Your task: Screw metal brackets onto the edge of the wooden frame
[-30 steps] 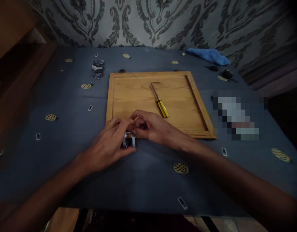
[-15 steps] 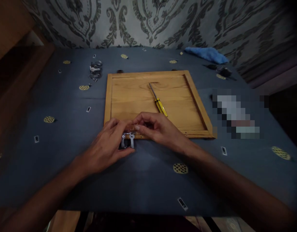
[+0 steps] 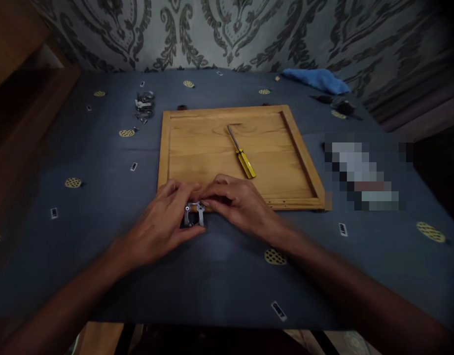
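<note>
A metal cabinet hinge [image 3: 194, 213] sits against the near edge of a framed wooden panel [image 3: 296, 203]. My left hand [image 3: 160, 222] is closed around the hinge, thumb below it and fingers over the panel's edge. From the other side, my right hand [image 3: 239, 204] pinches at the hinge's right corner. Whatever lies between those fingertips is too small and covered to name. A screwdriver with a yellow handle [image 3: 246, 164] rests on the panel, just beyond my right hand.
More metal hinges [image 3: 144, 104] and small loose pieces lie at the back left of the blue tablecloth [image 3: 101, 286]. A blue cloth [image 3: 317, 80], a dark object [image 3: 339, 105] and a blurred-out item [image 3: 363, 172] are on the right. The patterned wall [image 3: 227, 34] stands behind.
My right hand has turned slightly and its fingertips have come down closer to the hinge's right corner. The left hand keeps its hold on the hinge.
</note>
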Demonstrator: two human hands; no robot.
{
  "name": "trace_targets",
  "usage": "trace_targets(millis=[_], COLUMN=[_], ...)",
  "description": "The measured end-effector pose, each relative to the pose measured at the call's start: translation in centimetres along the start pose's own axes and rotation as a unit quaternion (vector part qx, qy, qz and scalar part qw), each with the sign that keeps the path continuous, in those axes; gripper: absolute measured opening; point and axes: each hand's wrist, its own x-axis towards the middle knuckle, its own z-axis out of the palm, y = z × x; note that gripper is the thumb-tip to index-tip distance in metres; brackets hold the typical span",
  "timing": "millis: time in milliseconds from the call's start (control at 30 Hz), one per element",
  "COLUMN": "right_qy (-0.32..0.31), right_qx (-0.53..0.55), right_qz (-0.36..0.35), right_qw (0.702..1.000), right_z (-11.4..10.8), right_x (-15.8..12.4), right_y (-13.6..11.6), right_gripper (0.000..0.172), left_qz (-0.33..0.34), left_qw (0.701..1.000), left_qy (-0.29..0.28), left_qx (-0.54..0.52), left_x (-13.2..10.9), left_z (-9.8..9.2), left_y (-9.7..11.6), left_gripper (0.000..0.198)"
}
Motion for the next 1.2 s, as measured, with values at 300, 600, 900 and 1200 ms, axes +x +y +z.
trace_targets(millis=[300,600,900,1200], right_qy=[0.013,0.053,-0.002,-0.002], right_qx=[-0.032,-0.039,-0.083,-0.103], right_qz=[-0.044,-0.097,-0.075,-0.101], right_qw=[0.998,0.993,0.994,0.990], right_z=[0.20,-0.09,-0.10,-0.42], right_x=[-0.26,-0.29,-0.47,-0.44], right_y=[0.41,0.58,0.41,0.17], right_gripper=[0.014,0.007,0.013,0.014], left_qz=[-0.019,-0.012,-0.011,-0.010], left_qw=[1.000,1.000,1.000,1.000], left_qy=[-0.005,0.001,0.002,0.000], left_qx=[-0.015,-0.009,-0.003,0.005], left_x=[-0.11,-0.01,-0.06,0.04], left_z=[0.08,0.10,0.18,0.08], left_y=[-0.01,-0.02,-0.20,-0.04], left_gripper=[0.058,0.062,0.065,0.061])
